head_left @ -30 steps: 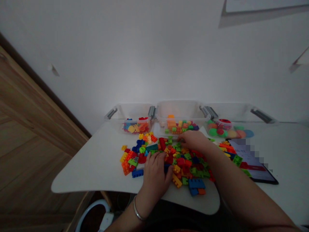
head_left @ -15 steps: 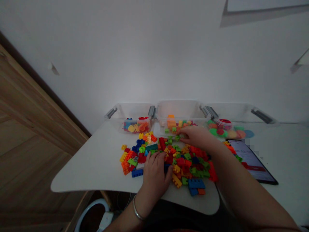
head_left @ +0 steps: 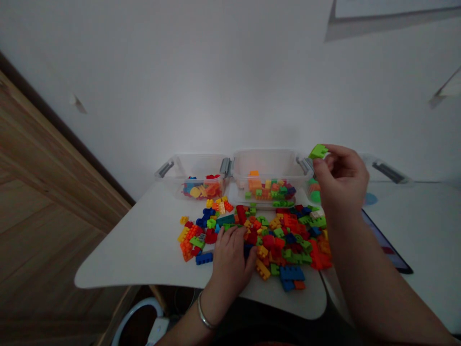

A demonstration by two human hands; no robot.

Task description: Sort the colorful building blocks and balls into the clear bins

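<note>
My right hand (head_left: 342,180) is raised above the far right of the table, its fingertips pinching a lime green plastic building brick (head_left: 319,151). Below it lies a wide, loose pile of multicoloured toy bricks (head_left: 277,240). My left hand (head_left: 230,254) rests palm down on the near edge of that pile, fingers spread, beside a dark blue brick (head_left: 248,250). A metal bangle (head_left: 203,312) circles my left wrist. Nothing shows in my left hand, though its palm hides whatever lies beneath.
Along the back of the white table (head_left: 126,254) stand several clear plastic boxes with grey latches. The left box (head_left: 190,178) and middle box (head_left: 268,175) hold bricks. My right hand partly hides the right box (head_left: 382,166). A tablet (head_left: 387,240) lies at the right, and a wooden panel (head_left: 43,192) stands left.
My right hand has lifted from over the pile to up and rightward, now holding a lime green brick. Bricks at the pile's right side have shifted. My left hand stays in place.
</note>
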